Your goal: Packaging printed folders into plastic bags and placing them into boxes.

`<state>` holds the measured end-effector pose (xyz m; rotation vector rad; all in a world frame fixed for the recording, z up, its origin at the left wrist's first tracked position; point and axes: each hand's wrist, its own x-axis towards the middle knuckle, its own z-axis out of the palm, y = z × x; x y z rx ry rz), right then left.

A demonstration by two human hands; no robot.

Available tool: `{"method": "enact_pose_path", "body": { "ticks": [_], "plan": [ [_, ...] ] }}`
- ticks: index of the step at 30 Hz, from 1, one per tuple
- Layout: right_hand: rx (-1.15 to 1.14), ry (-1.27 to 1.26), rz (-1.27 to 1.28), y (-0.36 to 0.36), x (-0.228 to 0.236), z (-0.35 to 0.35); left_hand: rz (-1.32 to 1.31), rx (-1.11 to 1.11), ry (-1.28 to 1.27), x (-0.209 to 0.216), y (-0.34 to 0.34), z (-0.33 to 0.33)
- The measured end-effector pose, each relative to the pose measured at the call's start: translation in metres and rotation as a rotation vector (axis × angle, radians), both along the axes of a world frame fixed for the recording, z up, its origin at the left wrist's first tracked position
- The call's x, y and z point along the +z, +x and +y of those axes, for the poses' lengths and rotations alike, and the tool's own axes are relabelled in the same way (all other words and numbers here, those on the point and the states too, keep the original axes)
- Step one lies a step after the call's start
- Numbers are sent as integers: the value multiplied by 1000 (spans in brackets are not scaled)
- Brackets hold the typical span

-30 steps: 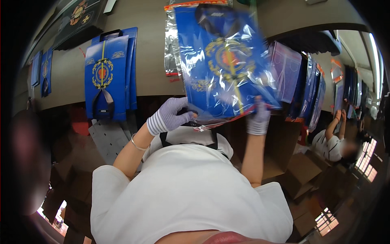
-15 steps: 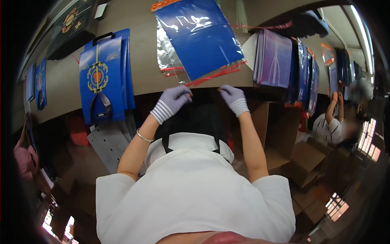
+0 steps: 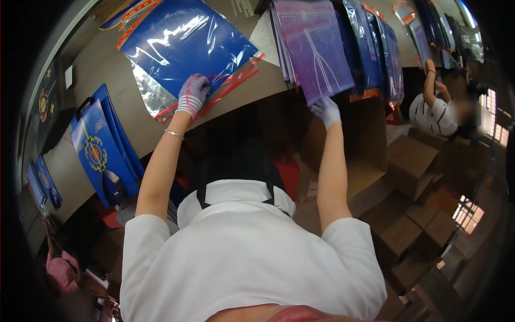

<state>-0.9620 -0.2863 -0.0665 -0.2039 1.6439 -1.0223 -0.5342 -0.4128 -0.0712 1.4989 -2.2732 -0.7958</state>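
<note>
My left hand (image 3: pixel 193 95), in a striped lavender glove, is closed at the near edge of a clear plastic bag (image 3: pixel 144 88) that lies with a flat blue sheet-like piece (image 3: pixel 174 45) on the table. Red strips (image 3: pixel 228 88) run along the bag's edge, one of them across my glove. Over to the right, my gloved right hand (image 3: pixel 326 111) pinches the lower edge of a flat purple bag (image 3: pixel 315 51) with white cords. This purple bag lies at the front of a stack and juts past the table edge. My right fingertips are partly hidden under it.
Blue handled gift bags (image 3: pixel 96 150) hang over the table edge at left. Wrapped blue packs (image 3: pixel 370 53) stand in a row at right. Below are an open cardboard box (image 3: pixel 365 145) and other cartons (image 3: pixel 410 158). Two co-workers (image 3: pixel 432 114) are at the far right and lower left.
My view has turned to the right. My left hand has moved onto the plastic bag's near edge. My right hand has gone rightward and taken hold of the purple bag's lower edge.
</note>
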Motion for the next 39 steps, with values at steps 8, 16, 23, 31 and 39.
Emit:
{"method": "enact_pose_path", "body": {
  "ticks": [8, 16, 23, 31, 39],
  "plan": [
    [-18, -279, 913, 81, 111, 122, 719, 367, 661, 12, 29, 4],
    [445, -200, 537, 233, 104, 137, 675, 267, 339, 50, 4, 16],
    [439, -389, -254, 259, 70, -5, 703, 74, 364, 83, 24, 65],
    [910, 63, -108, 234, -3, -45, 1417, 987, 675, 16, 133, 152],
    [1327, -699, 808, 270, 4, 19, 971, 925, 995, -56, 152, 300]
  ]
}}
